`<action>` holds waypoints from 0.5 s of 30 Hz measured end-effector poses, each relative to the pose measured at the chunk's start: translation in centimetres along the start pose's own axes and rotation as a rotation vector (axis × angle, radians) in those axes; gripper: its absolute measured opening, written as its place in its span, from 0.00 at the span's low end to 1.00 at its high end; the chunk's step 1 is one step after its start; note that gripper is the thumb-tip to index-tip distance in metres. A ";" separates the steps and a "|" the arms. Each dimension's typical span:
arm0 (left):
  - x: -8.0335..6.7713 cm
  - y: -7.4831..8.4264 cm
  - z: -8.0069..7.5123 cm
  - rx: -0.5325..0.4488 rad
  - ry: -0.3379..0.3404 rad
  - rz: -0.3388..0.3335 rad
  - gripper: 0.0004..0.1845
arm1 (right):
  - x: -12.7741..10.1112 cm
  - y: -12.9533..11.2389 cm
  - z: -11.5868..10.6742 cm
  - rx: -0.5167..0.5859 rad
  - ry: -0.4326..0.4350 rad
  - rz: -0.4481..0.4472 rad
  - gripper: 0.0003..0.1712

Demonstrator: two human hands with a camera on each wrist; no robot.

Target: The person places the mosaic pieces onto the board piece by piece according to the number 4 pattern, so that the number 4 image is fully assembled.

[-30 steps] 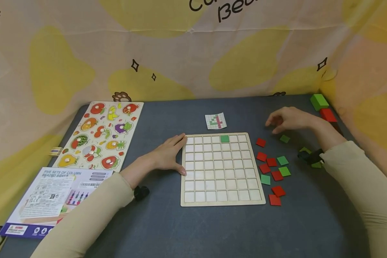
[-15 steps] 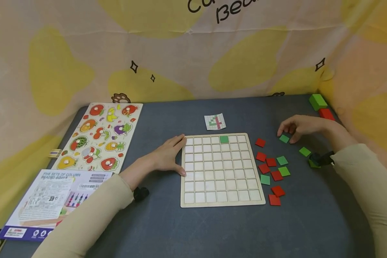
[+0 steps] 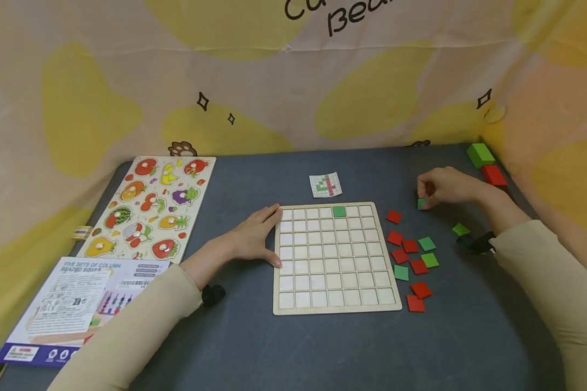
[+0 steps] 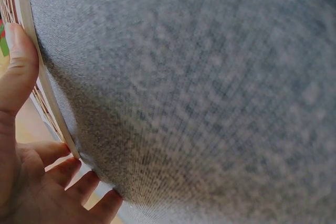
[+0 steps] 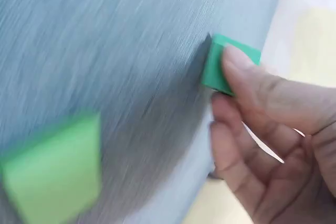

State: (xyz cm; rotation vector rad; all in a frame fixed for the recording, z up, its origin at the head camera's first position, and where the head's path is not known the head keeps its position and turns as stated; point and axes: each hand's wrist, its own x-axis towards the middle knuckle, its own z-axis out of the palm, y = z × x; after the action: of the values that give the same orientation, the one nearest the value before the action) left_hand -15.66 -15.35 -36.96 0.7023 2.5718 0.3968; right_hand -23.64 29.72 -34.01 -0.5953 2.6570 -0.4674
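We're mid pick-up: our right hand [image 3: 445,187] pinches a green tile [image 3: 422,203], tilted on edge just off the counter [image 3: 323,347], right of the board [image 3: 336,258]. Left hand [image 3: 254,236] lies flat vs. board's left edge, fingers relaxed. Next, probably: carry tile over, drop square into a cell.

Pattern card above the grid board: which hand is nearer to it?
Left, narrowly. The left hand rests on the board's left edge, below-left of the pattern card. The right hand pinches a green tile, farther right.
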 end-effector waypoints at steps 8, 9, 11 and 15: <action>-0.3 -0.1 0.0 -0.003 0.015 -0.005 0.66 | 2.3 -6.5 2.2 0.057 0.149 -0.136 0.07; -0.3 -0.1 0.0 -0.005 0.016 -0.008 0.66 | 2.5 -7.3 2.5 0.062 0.149 -0.158 0.07; -0.3 -0.1 0.0 0.001 0.019 -0.008 0.66 | 3.0 -8.7 3.3 0.074 0.147 -0.193 0.06; 0.0 -0.1 0.1 0.010 0.021 -0.002 0.66 | 3.6 -11.0 4.8 0.116 0.145 -0.218 0.05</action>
State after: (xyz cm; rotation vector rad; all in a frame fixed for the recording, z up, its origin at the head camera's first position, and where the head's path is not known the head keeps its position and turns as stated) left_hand -15.60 -15.41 -37.08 0.7031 2.5957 0.3924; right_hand -20.94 17.57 -34.88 -0.8483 2.6889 -0.7474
